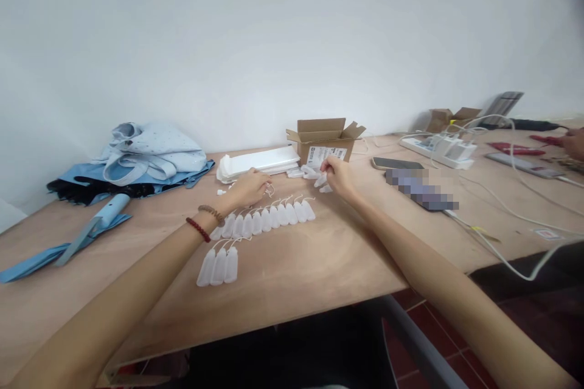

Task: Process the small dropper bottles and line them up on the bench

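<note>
Fingers curled, my left hand [250, 187] is low over the table beside some loose white string [270, 189]; whatever its fingertips pinch is hidden. My right hand [338, 175] is closed with thumb and forefinger together, just above a small pile of translucent white plastic pieces [311, 172]; I cannot make out what lies between its fingers. Nearer to me, a row of several narrow translucent pieces [265, 219] lies side by side, each with a string at its top. Three more such pieces [219, 266] lie in front of that row, to the left.
Behind my hands stand an open cardboard box [319, 149] and a stack of white packets [262, 161]. A pale blue cloth bag [150, 155] and folded blue umbrella [109, 213] lie left. Right are phones [396, 163], cables, a power strip [438, 152] and another person's hand [573, 144].
</note>
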Demonstrator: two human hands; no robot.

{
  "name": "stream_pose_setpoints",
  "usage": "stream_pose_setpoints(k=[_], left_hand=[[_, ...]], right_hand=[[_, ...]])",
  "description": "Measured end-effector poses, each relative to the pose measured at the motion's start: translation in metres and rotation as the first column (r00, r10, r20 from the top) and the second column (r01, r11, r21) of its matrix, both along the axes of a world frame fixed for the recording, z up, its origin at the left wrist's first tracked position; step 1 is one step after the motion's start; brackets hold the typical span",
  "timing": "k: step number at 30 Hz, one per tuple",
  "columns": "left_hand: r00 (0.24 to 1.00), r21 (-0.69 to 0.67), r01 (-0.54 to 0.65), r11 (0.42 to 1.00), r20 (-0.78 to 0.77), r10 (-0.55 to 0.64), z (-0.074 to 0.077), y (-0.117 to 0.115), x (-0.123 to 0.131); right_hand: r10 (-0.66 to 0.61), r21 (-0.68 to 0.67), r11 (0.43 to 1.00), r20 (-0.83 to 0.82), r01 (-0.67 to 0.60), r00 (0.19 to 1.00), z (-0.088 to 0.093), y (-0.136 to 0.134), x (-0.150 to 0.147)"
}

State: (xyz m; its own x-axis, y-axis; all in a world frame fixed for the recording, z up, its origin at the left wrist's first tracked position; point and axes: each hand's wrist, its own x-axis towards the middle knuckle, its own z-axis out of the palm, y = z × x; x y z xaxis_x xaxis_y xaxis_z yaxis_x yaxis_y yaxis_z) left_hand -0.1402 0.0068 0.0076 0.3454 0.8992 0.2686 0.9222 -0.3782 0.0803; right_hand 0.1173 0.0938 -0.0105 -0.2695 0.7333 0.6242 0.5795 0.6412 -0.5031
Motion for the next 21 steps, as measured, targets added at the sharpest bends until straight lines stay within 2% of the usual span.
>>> stream_pose_setpoints(k=[6, 10, 13, 15, 17, 21], left_hand=[[0.998, -0.056, -0.045, 0.997, -0.053, 0.042, 0.0, 0.019, 0.008], [0.997, -0.051, -0.065, 0.997, -0.044, 0.063, 0.003, 0.014, 0.011], [0.997, -0.008, -0.075, 0.997, -0.004, 0.075, 0.011, 0.004, 0.011], [0.991, 0.056, -0.107, 0.993, 0.087, 0.102, 0.018, -0.006, 0.01], [0.96, 0.108, -0.164, 0.98, 0.246, 0.133, 0.023, -0.019, 0.008], [0.812, 0.064, -0.248, 0.967, 0.559, 0.171, 0.022, -0.047, 0.004]], right_hand=[[0.006, -0.032, 0.999, 0.129, -0.001, 0.992, 0.005, 0.005, 0.005], [0.061, -0.092, 0.995, 0.304, -0.035, 0.951, 0.005, 0.009, 0.009], [0.064, -0.114, 0.993, 0.408, -0.018, 0.911, 0.004, 0.011, 0.014], [0.062, -0.129, 0.992, 0.462, -0.002, 0.885, 0.004, 0.009, 0.017], [0.067, -0.141, 0.99, 0.503, 0.006, 0.862, 0.004, 0.006, 0.018], [0.066, -0.14, 0.99, 0.547, 0.013, 0.834, 0.008, -0.005, 0.018]])
